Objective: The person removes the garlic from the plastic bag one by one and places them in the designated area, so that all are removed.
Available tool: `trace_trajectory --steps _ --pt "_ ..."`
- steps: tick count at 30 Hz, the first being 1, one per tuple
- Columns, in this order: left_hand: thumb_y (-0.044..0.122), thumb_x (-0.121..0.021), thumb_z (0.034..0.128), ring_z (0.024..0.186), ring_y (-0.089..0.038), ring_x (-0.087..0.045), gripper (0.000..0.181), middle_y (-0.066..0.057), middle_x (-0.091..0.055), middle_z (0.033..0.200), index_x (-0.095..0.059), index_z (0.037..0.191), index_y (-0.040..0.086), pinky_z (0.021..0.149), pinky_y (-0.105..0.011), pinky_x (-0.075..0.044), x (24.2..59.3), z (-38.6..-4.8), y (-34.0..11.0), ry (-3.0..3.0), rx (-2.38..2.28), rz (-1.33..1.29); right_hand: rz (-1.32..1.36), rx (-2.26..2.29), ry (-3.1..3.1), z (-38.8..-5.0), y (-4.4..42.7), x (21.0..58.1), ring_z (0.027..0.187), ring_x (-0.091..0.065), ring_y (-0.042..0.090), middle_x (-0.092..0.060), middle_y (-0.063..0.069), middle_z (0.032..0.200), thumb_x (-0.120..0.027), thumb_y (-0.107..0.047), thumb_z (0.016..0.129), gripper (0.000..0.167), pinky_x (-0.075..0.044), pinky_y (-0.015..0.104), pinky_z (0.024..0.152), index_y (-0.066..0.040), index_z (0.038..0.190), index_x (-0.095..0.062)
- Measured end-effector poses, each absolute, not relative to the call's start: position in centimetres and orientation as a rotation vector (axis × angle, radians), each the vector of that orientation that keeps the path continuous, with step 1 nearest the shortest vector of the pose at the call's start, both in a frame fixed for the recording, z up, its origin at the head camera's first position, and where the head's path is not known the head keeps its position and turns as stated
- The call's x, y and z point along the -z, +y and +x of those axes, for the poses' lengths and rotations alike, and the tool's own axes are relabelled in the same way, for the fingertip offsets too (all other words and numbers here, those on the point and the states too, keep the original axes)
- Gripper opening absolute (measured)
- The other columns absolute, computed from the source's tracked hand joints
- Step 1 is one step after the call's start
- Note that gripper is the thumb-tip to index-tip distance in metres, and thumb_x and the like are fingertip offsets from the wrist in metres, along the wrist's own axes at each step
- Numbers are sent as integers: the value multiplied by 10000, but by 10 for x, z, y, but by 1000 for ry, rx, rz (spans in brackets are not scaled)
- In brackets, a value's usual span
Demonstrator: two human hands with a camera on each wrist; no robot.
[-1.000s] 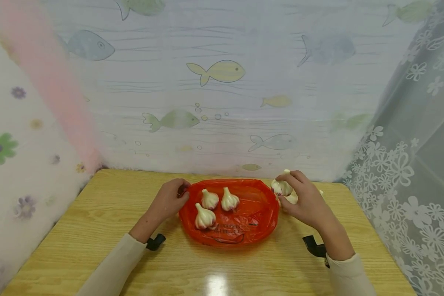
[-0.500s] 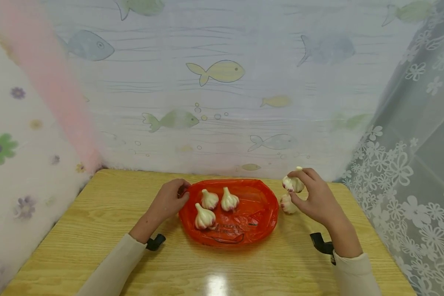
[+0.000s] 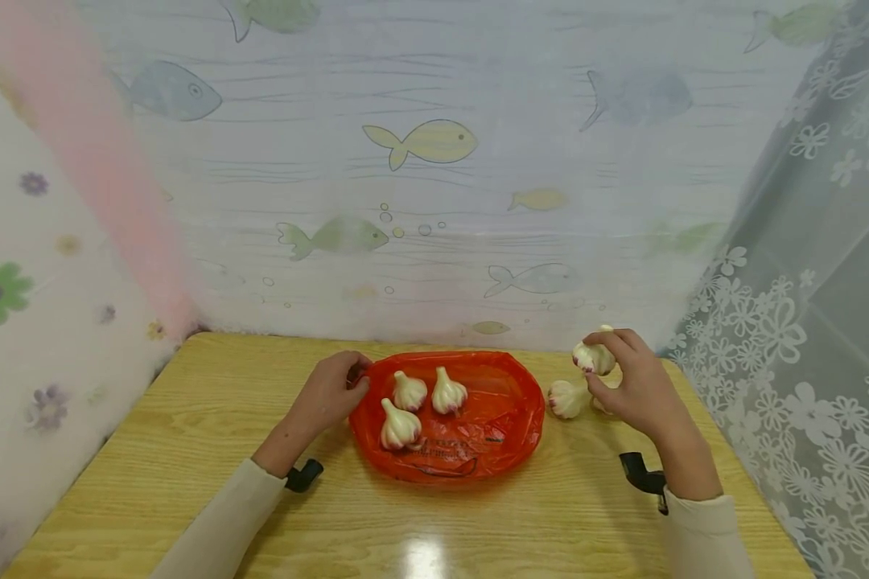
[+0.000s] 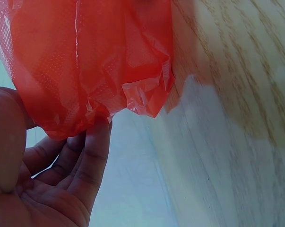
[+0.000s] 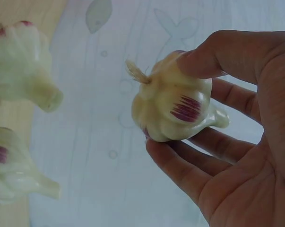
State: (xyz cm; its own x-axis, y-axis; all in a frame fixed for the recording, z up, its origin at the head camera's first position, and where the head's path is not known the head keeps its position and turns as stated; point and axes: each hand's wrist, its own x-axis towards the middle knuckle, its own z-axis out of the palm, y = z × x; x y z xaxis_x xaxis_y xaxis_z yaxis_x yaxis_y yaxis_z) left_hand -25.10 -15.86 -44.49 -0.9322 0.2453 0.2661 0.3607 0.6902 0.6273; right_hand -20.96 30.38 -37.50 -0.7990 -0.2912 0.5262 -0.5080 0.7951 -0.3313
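Observation:
A shallow oval tray covered in red plastic sits mid-table in the head view. My left hand pinches its left rim; the left wrist view shows the thumb and fingers on either side of the red plastic. Grouped in the tray's left half are three garlic bulbs, one at the back left. To the right of the tray, my right hand holds another garlic bulb between thumb and fingers, raised above the table. Below it lie a garlic bulb and another, partly hidden by the hand.
The wooden table meets a fish-patterned curtain at its back edge. A lace-flowered sheet hangs at the right. Black mounts are strapped to both wrists, one being the right mount.
My right hand has moved right, away from the tray's right rim, with the garlic bulb still in its fingers. More of the bulbs on the table now shows. The left hand stays put.

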Motion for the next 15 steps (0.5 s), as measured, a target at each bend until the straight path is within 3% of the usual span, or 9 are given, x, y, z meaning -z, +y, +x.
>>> trace_trajectory --steps 15 --pt "72 -684 977 887 -216 -639 178 -76 -723 1048 -719 1147 27 819 -402 -604 444 -251 -158 -2730 1062 -502 498 -629 -2581 -212 329 378 1014 -606 458 -542 282 1343 -804 1 867 499 -483 595 737 -41 1331 -625"
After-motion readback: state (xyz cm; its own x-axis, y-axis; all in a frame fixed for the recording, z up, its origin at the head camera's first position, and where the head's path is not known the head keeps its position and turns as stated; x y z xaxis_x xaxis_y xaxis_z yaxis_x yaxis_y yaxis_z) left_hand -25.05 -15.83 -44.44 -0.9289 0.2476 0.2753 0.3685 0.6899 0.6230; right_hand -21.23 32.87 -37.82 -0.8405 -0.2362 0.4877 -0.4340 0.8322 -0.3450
